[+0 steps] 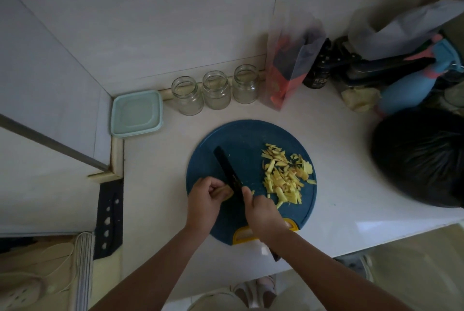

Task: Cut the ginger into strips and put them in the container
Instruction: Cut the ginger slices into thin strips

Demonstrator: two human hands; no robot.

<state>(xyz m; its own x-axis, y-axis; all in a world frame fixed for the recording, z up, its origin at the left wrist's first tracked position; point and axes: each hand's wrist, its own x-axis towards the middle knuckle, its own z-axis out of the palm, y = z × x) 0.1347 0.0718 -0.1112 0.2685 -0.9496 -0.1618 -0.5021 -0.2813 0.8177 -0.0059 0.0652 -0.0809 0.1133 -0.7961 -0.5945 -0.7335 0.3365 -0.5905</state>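
Note:
A round dark blue cutting board (241, 135) with a yellow handle lies on the white counter. A heap of yellow ginger strips (286, 175) covers its right half. My left hand (204, 200) holds a small piece of ginger (227, 194) down on the board with curled fingers. My right hand (261, 213) grips the handle of a black knife (226, 165); the blade lies against the ginger piece and points up and left. A pale green square container (136, 113) with its lid on sits at the back left.
Three open glass jars (216, 90) stand in a row behind the board. A red and clear bag (288, 67), dark bottles and a blue item crowd the back right. A black plastic bag (421, 155) sits right of the board. The counter edge runs near my arms.

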